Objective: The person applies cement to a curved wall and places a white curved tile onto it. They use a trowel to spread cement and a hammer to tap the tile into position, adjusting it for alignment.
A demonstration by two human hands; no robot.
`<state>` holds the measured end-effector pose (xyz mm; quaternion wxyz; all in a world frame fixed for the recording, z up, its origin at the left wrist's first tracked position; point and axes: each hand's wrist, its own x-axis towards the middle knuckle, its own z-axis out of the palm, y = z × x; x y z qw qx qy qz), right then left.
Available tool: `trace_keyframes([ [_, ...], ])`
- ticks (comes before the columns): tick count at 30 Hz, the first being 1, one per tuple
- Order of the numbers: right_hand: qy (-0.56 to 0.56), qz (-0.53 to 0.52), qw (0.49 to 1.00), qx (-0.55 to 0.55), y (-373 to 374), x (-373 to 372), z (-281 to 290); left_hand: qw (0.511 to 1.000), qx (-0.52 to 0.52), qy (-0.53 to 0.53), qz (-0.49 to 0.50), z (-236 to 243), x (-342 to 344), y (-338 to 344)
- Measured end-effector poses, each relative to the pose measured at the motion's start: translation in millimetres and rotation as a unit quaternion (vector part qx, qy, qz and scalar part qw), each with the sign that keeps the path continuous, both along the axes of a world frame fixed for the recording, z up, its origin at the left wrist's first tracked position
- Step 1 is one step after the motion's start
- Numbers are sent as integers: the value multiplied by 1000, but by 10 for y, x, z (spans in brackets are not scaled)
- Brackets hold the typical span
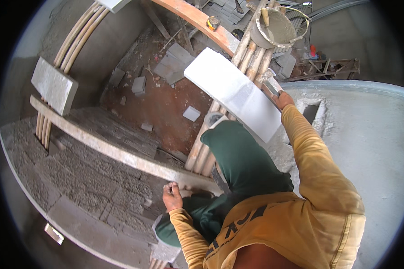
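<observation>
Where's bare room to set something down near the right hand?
Widest: the grey slab, right of the opening and below the pale rim. The white block also carries nothing. Crowded: the poles under bucket and block, and the block's edge where the right hand holds a tool.

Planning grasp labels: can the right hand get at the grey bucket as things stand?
Probably yes, perhaps with a lean: the grey bucket stands open-topped on the bamboo poles, beyond the right hand, and nothing tall seems to stand between. The hand does already grip a tool, though.
</observation>
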<state>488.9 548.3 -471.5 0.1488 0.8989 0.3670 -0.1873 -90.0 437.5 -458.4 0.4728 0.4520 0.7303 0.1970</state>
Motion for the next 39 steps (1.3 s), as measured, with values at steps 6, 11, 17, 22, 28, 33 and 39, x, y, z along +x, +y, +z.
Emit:
trace_keyframes([
  [6, -31, -12, 999, 38, 488, 438, -925, 999, -4, 38, -21, -905, 185, 350],
  [11, -8, 27, 992, 126, 687, 773, -1554, 997, -44, 43, -46, -1346, 329, 348],
  [17, -5, 41, 982, 187, 646, 999, -2078, 997, -49, 37, -44, -1671, 388, 509],
  [22, -4, 29, 972, 235, 606, 1005, -2200, 994, -101, -40, -10, -1828, 623, 817],
  [28, 144, -25, 912, 383, 274, 894, -1768, 989, -83, 6, -120, -1981, 1279, 1342],
  [33, 60, -99, 917, 382, -722, 920, -1497, 992, -18, -82, -98, -2259, 1703, 1796],
  [39, 94, -312, 895, 305, -1765, 1098, -1832, 996, 0, -78, -38, -2371, 2096, 2397],
])
